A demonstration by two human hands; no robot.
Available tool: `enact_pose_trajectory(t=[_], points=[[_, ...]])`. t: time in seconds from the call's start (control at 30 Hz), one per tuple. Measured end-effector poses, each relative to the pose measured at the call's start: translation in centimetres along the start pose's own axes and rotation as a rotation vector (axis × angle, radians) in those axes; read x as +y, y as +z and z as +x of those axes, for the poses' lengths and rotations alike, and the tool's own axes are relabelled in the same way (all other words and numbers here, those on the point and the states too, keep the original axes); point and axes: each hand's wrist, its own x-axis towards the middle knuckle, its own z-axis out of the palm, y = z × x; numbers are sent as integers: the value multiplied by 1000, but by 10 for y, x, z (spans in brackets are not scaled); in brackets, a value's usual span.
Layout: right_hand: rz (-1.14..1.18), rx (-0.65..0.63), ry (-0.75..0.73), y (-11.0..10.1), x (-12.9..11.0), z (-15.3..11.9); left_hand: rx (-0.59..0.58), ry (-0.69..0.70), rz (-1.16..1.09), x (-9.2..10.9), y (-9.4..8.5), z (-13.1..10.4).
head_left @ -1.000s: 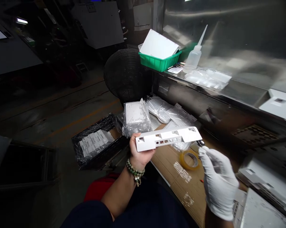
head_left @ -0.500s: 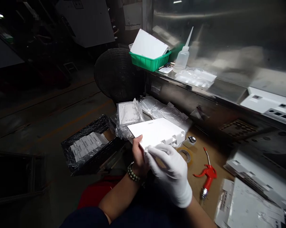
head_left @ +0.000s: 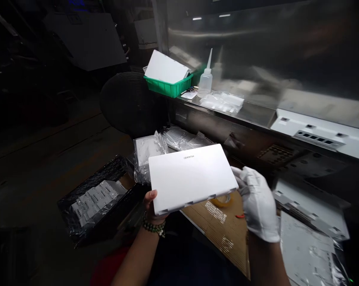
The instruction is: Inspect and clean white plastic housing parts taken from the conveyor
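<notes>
A white plastic cover (head_left: pixel 191 180) with a HUAWEI mark is held up in front of me, its broad face tilted toward me and notches along its lower edge. My left hand (head_left: pixel 155 206), bare with a beaded bracelet at the wrist, grips its lower left corner, thumb on the face and other fingers hidden underneath. At the right edge my right hand (head_left: pixel 258 202), in a white glove, has its fingers bent around the corner. Below the cover, a yellow tape roll (head_left: pixel 223 201) is partly hidden. Only a red tip of the air gun (head_left: pixel 240 216) shows beside the glove.
On the left stands a black crate (head_left: pixel 93 222) of white parts. Bagged white parts (head_left: pixel 149 151) lie behind the cover. The metal shelf carries a green bin (head_left: pixel 169 88), a squeeze bottle (head_left: pixel 205 81) and a white housing (head_left: pixel 319 131). More white panels (head_left: pixel 307 246) lie at right.
The cover has turned so its face points more toward me. My right hand has moved from its near left corner to the right edge. The view has shifted rightward.
</notes>
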Motion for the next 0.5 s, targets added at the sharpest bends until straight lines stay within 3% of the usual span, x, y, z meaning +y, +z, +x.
enact_pose_trajectory(t=[0.1, 0.23, 0.37, 0.5], points=[[-84, -64, 2, 0, 3, 0, -12, -8, 22, 0, -2, -4], [-195, 34, -130, -1, 5, -9, -42, -30, 131, 5, -5, 0], [-210, 153, -148, -13, 23, -11, -75, -64, 396, 14, 5, 15], [-203, 157, -248, -30, 35, -6, -37, -54, 539, 14, 12, 23]])
